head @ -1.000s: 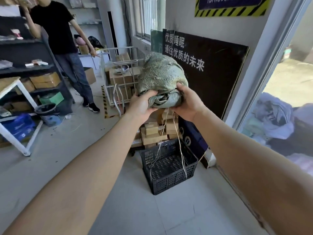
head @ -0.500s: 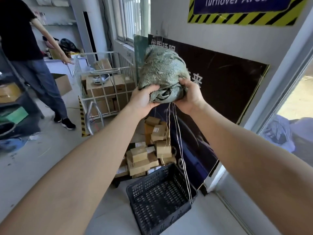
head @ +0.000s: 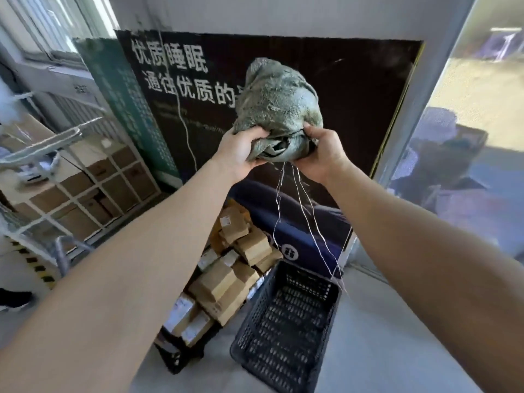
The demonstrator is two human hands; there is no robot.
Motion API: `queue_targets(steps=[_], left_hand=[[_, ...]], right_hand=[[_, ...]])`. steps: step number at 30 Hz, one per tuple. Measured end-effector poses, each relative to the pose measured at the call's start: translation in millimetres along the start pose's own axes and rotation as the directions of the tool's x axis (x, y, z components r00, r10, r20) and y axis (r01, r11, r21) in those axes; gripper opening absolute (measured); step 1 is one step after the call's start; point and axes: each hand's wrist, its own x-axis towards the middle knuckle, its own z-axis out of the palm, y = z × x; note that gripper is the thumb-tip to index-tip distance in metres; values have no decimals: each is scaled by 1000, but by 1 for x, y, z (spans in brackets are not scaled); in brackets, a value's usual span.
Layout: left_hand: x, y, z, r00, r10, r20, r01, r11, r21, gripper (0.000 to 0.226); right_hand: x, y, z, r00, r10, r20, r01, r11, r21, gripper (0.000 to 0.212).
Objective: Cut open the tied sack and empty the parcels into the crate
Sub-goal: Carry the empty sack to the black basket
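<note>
- My left hand (head: 241, 150) and right hand (head: 323, 154) each clutch bunched cloth at the mouth of the sack (head: 279, 109), which is turned downward so its load can drop.
- The sack hangs at 12 o'clock, and the crate (head: 256, 310) waits at 6 o'clock under the loose threads (head: 300, 211).

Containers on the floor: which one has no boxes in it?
The black plastic crate below the held sack; its slotted floor shows bare, while the white wire cage at left holds cardboard boxes.
</note>
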Motion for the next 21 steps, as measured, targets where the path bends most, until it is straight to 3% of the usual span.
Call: queue_targets(steps=[6, 10, 12, 15, 18, 21], left_hand=[[29, -56, -6, 991, -117, 69, 102, 976, 191, 24], [48, -121, -32, 984, -165, 65, 133, 929, 346, 31], [53, -165, -45, 973, -215, 89, 150, 874, 462, 33], [66, -240, -67, 949, -291, 121, 167, 790, 590, 46], [78, -321, -98, 916, -388, 106, 214, 694, 688, 40], [93, -410, -138, 874, -480, 77, 226, 542, 809, 63]], right_hand=[[15, 34, -62, 974, 101, -201, -118, 990, -73, 25], [26, 82, -111, 930, 108, -352, -240, 903, -357, 26], [27, 117, -143, 900, 91, -427, -316, 811, -493, 36], [32, 176, -195, 844, 109, -524, -429, 723, -541, 56], [44, 245, -251, 809, 113, -577, -522, 590, -616, 70], [55, 322, -311, 824, 154, -546, -522, 581, -624, 84]])
